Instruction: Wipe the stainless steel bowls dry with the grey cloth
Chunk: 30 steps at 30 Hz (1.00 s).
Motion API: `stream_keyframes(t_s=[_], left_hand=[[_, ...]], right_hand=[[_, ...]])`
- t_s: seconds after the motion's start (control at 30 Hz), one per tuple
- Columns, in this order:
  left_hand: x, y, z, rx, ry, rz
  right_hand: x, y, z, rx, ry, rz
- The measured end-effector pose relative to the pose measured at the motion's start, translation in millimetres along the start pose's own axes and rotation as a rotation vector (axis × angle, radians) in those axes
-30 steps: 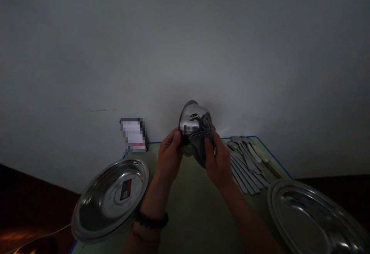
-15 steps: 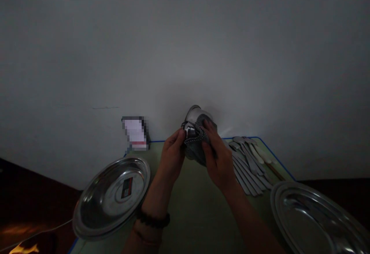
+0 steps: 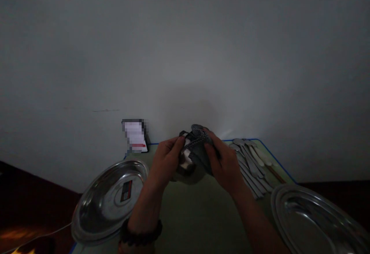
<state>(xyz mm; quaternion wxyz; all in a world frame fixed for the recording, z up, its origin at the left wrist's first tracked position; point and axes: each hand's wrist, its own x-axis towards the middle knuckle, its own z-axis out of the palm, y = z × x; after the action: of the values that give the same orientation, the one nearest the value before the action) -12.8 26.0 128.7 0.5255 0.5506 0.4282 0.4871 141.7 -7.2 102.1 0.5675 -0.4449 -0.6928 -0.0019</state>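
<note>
1. The left hand (image 3: 166, 159) grips the near-left edge of a shiny metal bowl (image 3: 185, 157), thumb on top.
2. The right hand (image 3: 225, 165) is closed on a dark grey cloth (image 3: 200, 155) with a patterned trim, pressing it against the bowl.
3. The two hands are a little apart, with the bowl and cloth between them; the cloth hides much of the bowl.
4. The bowl is held over the far part of a green table (image 3: 202, 219) with a blue edge, in front of a pale wall (image 3: 185, 46). Whether it touches the table, I cannot tell.
5. A dark bracelet (image 3: 141, 234) circles the left wrist.
6. On the left is a wide metal basin (image 3: 94, 207) with a sticker (image 3: 126, 190) inside; a blurred-out phone (image 3: 135, 136) leans near the wall.
7. On the right, spoons (image 3: 251, 165) lie in a spread row, brown sticks (image 3: 276, 174) beside them.
8. Another metal dish (image 3: 308, 229) sits nearer, at the right corner.
</note>
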Motion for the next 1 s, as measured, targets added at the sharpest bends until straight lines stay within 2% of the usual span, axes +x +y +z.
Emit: stream_keyframes(t_s=[0.2,0.4,0.5,0.67,0.73,0.83,1.0], left_hand=[[-2,5,2.0,0.056,-0.004,0.01],[-4,8,4.9,0.051,-0.045,0.024],[-4,8,5.9,0.047,-0.047,0.004],[-2,11,2.5,0.042,0.023,0.074],[-2,13,1.0,0.037,0.019,0.114],[-3,14,0.8,0.004,0.009,0.095],[-5,12,3.2,-0.104,0.039,-0.047]], right_hand=[[3,-2,-3,0.01,-0.01,0.004],[3,0,-5,-0.215,0.189,0.143],[3,-3,-8,-0.148,0.121,0.126],[3,-18,-6,0.004,-0.116,-0.075],[3,-23,-4,0.022,-0.15,-0.111],[2,-25,-3,0.022,-0.113,-0.076],[3,-11,0,0.059,0.068,0.119]])
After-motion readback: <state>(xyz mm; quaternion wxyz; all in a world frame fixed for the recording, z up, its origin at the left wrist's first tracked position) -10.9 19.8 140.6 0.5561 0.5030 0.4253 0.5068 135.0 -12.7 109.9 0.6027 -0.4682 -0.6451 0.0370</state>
